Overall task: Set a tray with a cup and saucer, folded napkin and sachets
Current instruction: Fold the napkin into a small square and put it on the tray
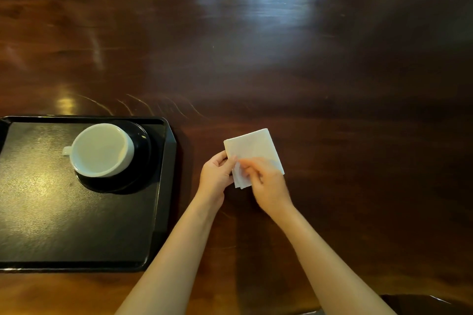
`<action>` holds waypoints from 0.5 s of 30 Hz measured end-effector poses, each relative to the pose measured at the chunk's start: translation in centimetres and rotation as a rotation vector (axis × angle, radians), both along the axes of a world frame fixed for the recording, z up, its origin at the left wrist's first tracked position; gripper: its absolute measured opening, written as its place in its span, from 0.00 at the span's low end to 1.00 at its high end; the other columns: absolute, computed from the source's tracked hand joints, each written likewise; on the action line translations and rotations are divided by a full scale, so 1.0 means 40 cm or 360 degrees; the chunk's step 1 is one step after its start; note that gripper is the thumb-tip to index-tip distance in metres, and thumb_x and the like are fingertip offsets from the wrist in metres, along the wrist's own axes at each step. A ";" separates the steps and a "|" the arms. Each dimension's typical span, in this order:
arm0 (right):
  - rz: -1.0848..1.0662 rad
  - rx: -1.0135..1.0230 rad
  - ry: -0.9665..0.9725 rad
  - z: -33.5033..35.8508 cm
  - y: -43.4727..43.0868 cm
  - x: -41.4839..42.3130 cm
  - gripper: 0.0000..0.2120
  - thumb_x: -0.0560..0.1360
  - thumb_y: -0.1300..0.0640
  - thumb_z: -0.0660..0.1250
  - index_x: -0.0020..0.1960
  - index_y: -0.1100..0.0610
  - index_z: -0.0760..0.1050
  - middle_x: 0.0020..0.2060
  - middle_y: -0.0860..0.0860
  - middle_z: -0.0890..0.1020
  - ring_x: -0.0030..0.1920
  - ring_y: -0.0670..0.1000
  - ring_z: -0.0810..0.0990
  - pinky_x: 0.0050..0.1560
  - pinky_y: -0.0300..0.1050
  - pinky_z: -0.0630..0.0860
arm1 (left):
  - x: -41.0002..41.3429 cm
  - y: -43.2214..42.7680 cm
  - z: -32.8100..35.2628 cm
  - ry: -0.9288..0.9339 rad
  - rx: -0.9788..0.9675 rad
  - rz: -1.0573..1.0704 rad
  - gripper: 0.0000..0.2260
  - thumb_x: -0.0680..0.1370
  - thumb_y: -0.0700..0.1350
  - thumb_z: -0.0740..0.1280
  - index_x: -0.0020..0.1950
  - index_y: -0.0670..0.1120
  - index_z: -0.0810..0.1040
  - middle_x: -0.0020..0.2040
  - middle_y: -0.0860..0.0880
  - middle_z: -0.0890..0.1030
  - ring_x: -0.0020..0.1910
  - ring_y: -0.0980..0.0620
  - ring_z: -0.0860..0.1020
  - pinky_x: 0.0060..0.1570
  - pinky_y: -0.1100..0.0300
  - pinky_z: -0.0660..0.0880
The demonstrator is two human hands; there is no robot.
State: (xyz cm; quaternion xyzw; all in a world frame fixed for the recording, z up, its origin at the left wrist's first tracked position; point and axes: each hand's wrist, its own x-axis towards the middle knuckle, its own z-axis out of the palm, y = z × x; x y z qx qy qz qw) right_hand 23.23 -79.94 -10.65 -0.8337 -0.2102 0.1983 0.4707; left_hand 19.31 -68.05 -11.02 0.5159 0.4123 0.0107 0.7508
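Napkin [252,148], white and folded to a square, lies on the dark wooden tabletop [332,110], to the right of the black tray [51,212] and apart from it. The left hand [215,176] holds its left edge with curled fingers, and the right hand [268,186] pinches the loose layers at its near corner. On the tray, a white cup [101,149] stands on a black saucer [143,161] in the far right corner, with its handle pointing left.
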 end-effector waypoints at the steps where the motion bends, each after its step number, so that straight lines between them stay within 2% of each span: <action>1: -0.0161 0.0069 0.0028 0.006 -0.012 0.016 0.12 0.77 0.64 0.60 0.57 0.55 0.77 0.49 0.47 0.79 0.50 0.43 0.77 0.52 0.29 0.72 | 0.002 0.000 -0.002 0.0007 -0.0004 0.0020 0.09 0.78 0.42 0.65 0.57 0.46 0.78 0.49 0.49 0.84 0.48 0.51 0.82 0.43 0.57 0.81; 3: -0.0521 0.0081 -0.0068 0.017 -0.041 0.059 0.12 0.77 0.64 0.61 0.57 0.55 0.77 0.49 0.46 0.78 0.51 0.43 0.76 0.49 0.27 0.70 | 0.005 0.000 -0.002 0.0044 0.0036 0.0043 0.10 0.79 0.42 0.63 0.59 0.45 0.77 0.49 0.51 0.83 0.48 0.52 0.82 0.40 0.60 0.80; 5: -0.0666 -0.0086 0.0005 0.028 -0.067 0.099 0.13 0.77 0.59 0.61 0.61 0.54 0.74 0.52 0.46 0.77 0.53 0.44 0.74 0.47 0.30 0.70 | 0.006 -0.002 -0.001 0.0068 0.0076 0.0033 0.09 0.79 0.44 0.63 0.58 0.48 0.77 0.50 0.53 0.82 0.49 0.54 0.81 0.38 0.62 0.80; 7: -0.0542 -0.0178 0.0372 0.032 -0.079 0.119 0.14 0.78 0.51 0.59 0.63 0.52 0.72 0.53 0.46 0.77 0.53 0.45 0.75 0.47 0.37 0.73 | 0.008 -0.007 0.006 0.0022 0.0038 0.0006 0.08 0.79 0.46 0.62 0.55 0.50 0.78 0.49 0.55 0.83 0.48 0.54 0.82 0.37 0.63 0.79; 10: -0.0398 0.0027 0.0913 0.049 -0.077 0.111 0.14 0.78 0.43 0.57 0.57 0.50 0.72 0.49 0.47 0.79 0.50 0.47 0.79 0.39 0.38 0.78 | 0.019 -0.020 0.029 -0.0058 -0.0049 0.0032 0.06 0.79 0.48 0.61 0.51 0.56 0.78 0.47 0.58 0.83 0.48 0.56 0.82 0.38 0.62 0.79; 12: -0.0464 0.0189 0.0940 0.054 -0.067 0.096 0.12 0.76 0.42 0.59 0.53 0.47 0.73 0.48 0.48 0.80 0.49 0.48 0.80 0.33 0.36 0.78 | 0.030 -0.037 0.046 -0.0040 -0.0043 0.0069 0.06 0.80 0.51 0.59 0.50 0.58 0.75 0.48 0.59 0.81 0.48 0.56 0.81 0.40 0.62 0.78; 13: -0.0517 0.0219 0.0864 0.055 -0.060 0.087 0.09 0.76 0.42 0.60 0.50 0.46 0.73 0.47 0.47 0.80 0.47 0.48 0.81 0.31 0.35 0.77 | 0.035 -0.049 0.056 -0.0019 0.0025 0.0055 0.06 0.80 0.53 0.58 0.53 0.58 0.73 0.49 0.59 0.79 0.49 0.56 0.79 0.40 0.62 0.78; 15: -0.0644 0.0230 0.0735 0.056 -0.044 0.068 0.06 0.76 0.43 0.60 0.46 0.44 0.73 0.45 0.45 0.80 0.43 0.47 0.81 0.30 0.33 0.76 | 0.041 -0.072 0.066 -0.0003 0.0257 -0.0034 0.13 0.79 0.55 0.59 0.62 0.55 0.67 0.51 0.57 0.76 0.50 0.54 0.78 0.36 0.62 0.78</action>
